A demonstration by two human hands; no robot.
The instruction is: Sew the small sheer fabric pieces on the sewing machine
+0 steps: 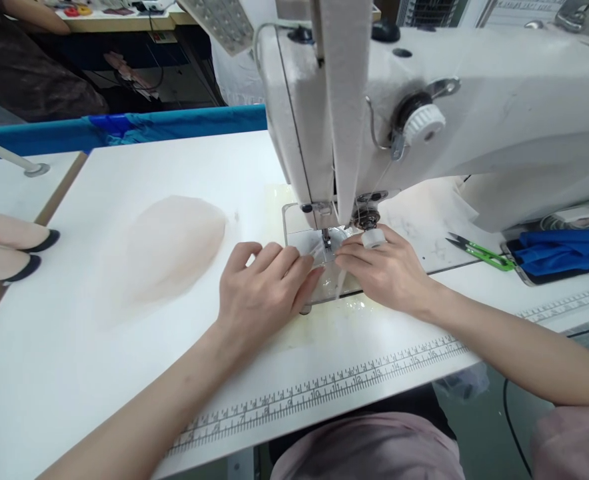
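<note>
A white sewing machine stands over the table, its presser foot low above the metal plate. Just left of the foot is my left hand, its fingers bent and pressed together at a thin, pale, see-through strip. On the foot's right side my right hand has its fingers together on the same pale material, and a narrow end of it hangs toward me. The fingertips partly hide what each hand grips. A sheer beige fabric piece lies flat on the table to the left.
Green thread snips lie at the right, beside a blue cloth on a dark tray-like object. Two beige rolls with black ends jut in from the left. A printed ruler runs along the front edge. Another person's arm shows behind.
</note>
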